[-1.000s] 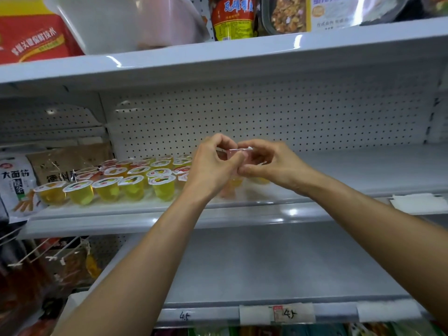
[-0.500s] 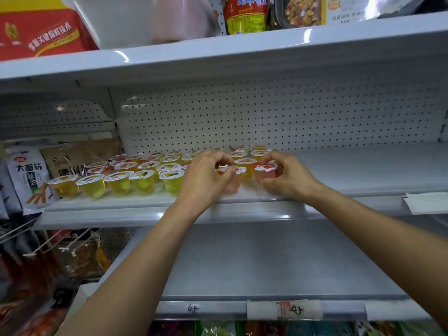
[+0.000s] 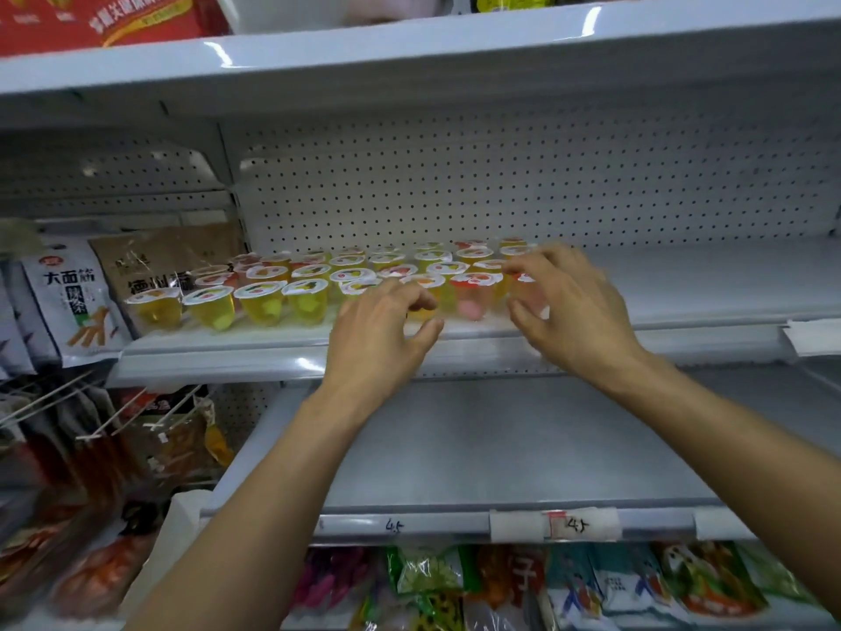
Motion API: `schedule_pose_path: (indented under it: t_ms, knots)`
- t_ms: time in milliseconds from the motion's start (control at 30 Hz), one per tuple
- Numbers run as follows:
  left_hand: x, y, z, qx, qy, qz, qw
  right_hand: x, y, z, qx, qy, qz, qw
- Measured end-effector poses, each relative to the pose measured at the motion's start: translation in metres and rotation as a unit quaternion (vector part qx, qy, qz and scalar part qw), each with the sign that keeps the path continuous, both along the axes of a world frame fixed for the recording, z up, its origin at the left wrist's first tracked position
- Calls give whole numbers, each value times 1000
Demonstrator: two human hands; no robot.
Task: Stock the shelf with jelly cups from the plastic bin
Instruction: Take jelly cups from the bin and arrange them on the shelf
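Up at the middle shelf [image 3: 691,284], both hands are apart and hold nothing. The left hand [image 3: 377,332] hangs at the shelf's front edge with its fingers loosely curled and its thumb out to the right, covering part of the front row of cups [image 3: 314,284]. The right hand [image 3: 575,307] is spread at the right end of that block, fingers above and thumb below a red-lidded cup [image 3: 527,280]. It is blurred, so I cannot tell whether it touches the cup.

The cups stand upright in close rows on the left half of the shelf, from the front edge back toward the pegboard [image 3: 500,184]. Most are yellow. A pink cup [image 3: 471,298] stands in the front row between the hands. The right half of the shelf is bare metal.

To the left of the cups, snack bags [image 3: 68,302] lean in the next bay. On the top shelf [image 3: 409,47] a red box [image 3: 100,15] sits at the left, with the bottom of a pale bin [image 3: 291,11] beside it. Below, the lower shelf [image 3: 500,448] carries a price tag [image 3: 578,523] on its front rail, and bright packets [image 3: 591,585] lie beneath it.
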State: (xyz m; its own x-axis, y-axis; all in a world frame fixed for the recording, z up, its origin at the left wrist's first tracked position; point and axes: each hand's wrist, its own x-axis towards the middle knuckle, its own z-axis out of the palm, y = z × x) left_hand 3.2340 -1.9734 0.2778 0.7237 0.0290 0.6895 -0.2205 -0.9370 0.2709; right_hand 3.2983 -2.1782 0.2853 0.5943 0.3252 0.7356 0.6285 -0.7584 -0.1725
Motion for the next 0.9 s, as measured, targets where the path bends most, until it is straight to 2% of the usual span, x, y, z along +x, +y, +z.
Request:
schedule_pose_path:
  t_ms: [67, 200, 300, 433, 533, 700, 900]
  knots:
    - [-21, 14, -15, -8, 19, -6, 1000, -22, 15, -13, -11, -36, 34, 999]
    - [-64, 64, -58, 36, 81, 15, 996, -62, 56, -53, -45, -15, 86, 995]
    - [-100, 103, -94, 38, 135, 34, 990, -88, 92, -92, -68, 40, 127, 989]
    - [-148, 147, -153, -12, 215, 64, 975, -120, 149, -158, -128, 141, 186, 964]
    - [-180, 183, -205, -80, 298, 95, 947, -141, 190, -212, -208, 240, 237, 918]
    - [-225, 237, -300, -189, 429, 159, 869, -160, 241, -303, -320, 380, 281, 821]
    - [-243, 274, -434, -236, 555, 219, 767, -165, 279, -424, -430, 480, 289, 708]
